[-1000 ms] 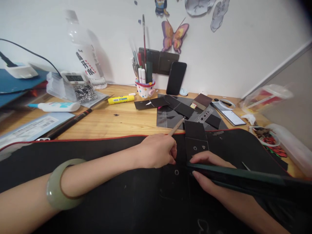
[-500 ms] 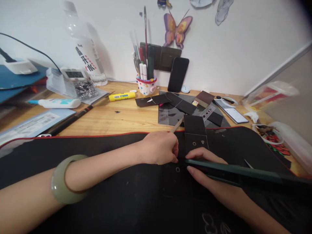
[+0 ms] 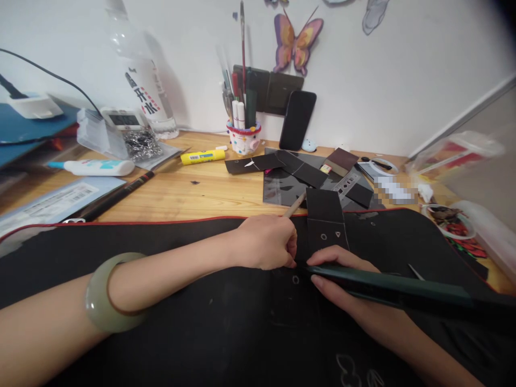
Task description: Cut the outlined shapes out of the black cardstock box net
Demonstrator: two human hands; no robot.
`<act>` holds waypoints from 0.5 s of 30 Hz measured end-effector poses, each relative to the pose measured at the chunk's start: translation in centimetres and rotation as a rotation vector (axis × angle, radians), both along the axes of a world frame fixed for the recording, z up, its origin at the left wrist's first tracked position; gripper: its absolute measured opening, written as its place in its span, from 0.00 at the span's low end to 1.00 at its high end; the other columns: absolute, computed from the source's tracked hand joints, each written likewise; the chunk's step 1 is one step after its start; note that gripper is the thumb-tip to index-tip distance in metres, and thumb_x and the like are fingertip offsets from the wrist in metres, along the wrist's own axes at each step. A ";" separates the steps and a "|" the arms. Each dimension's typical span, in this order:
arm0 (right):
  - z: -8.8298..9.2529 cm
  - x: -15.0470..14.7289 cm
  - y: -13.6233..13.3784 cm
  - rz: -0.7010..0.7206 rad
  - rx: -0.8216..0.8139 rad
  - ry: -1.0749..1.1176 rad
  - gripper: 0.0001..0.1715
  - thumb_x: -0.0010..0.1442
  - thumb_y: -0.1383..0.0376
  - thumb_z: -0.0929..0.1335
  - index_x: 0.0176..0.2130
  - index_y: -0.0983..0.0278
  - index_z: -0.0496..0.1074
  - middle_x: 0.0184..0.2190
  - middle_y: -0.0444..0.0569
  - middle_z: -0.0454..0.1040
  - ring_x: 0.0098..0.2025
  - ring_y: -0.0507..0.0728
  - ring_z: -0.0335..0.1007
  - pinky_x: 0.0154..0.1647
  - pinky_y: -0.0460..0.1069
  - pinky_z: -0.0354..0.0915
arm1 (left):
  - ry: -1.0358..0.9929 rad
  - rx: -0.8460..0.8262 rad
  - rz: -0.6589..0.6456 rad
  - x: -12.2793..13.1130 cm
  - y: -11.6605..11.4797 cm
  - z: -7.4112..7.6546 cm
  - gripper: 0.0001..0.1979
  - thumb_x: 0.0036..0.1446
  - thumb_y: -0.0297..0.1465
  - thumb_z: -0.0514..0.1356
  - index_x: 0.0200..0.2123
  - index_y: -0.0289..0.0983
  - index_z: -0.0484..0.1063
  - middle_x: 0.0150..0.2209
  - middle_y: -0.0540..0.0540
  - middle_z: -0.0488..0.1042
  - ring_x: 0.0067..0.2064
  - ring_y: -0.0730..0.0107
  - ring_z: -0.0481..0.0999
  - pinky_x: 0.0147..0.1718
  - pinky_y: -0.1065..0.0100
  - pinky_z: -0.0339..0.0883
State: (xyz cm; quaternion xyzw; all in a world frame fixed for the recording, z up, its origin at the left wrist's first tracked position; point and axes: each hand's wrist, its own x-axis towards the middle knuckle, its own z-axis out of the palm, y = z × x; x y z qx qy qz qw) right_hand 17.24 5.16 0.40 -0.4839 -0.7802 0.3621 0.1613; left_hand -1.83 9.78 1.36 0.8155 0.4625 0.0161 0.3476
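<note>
My left hand [image 3: 266, 242] is closed, knuckles up, its fingertips pressed low near the black card. What they pinch is hidden. A pale wooden stick [image 3: 295, 205] slants out behind its knuckles; whether the hand holds it is unclear. My right hand [image 3: 342, 274] has thumb and fingers around a long dark green bar-shaped tool [image 3: 395, 285], which runs off to the right edge. The tool's narrow end meets my left fingertips. Beyond the hands lies a black card strip [image 3: 325, 207] with a pale line and small drawn shapes. A jade-coloured bangle [image 3: 99, 301] circles my left wrist.
A black mat [image 3: 181, 333] with red edging covers the desk front. Behind it lie dark card pieces [image 3: 302, 174], a yellow glue stick [image 3: 202, 157], and a pen cup [image 3: 244, 140]. A phone [image 3: 298, 121] leans on the wall. A bottle [image 3: 147, 91] stands left.
The view has shifted slightly, so the background sits a little further right and up. Both hands and the green tool stay almost in the same place.
</note>
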 end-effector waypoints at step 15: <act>0.7 -0.4 0.6 0.112 0.044 -0.011 0.08 0.54 0.70 0.62 0.34 0.58 0.66 0.30 0.41 0.72 0.31 0.50 0.68 0.29 0.44 0.63 | -0.024 0.007 -0.002 -0.1 -0.1 -0.1 0.07 0.43 0.34 0.59 0.28 0.38 0.72 0.27 0.50 0.72 0.28 0.72 0.68 0.22 0.73 0.54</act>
